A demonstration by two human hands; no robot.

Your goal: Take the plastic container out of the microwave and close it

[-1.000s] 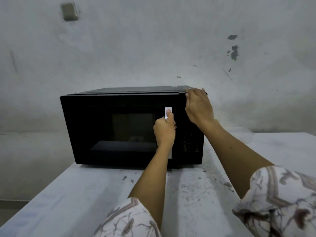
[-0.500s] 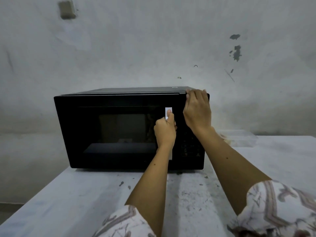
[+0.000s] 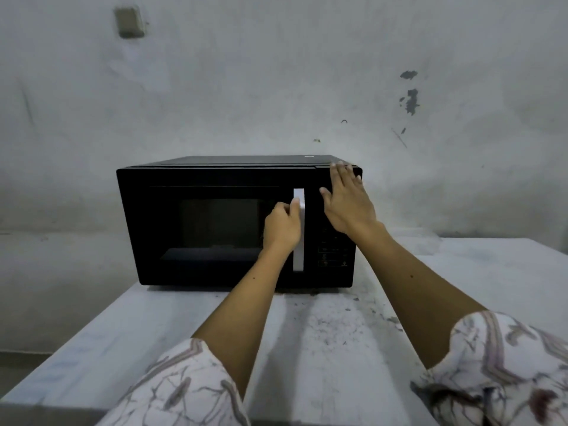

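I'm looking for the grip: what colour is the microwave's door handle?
White, a vertical bar handle on the black microwave, head view.

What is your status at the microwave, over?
Left hand curled on the white door handle; right hand flat, open, on the microwave front corner. Door shut. Container not visible. Nothing in the way.
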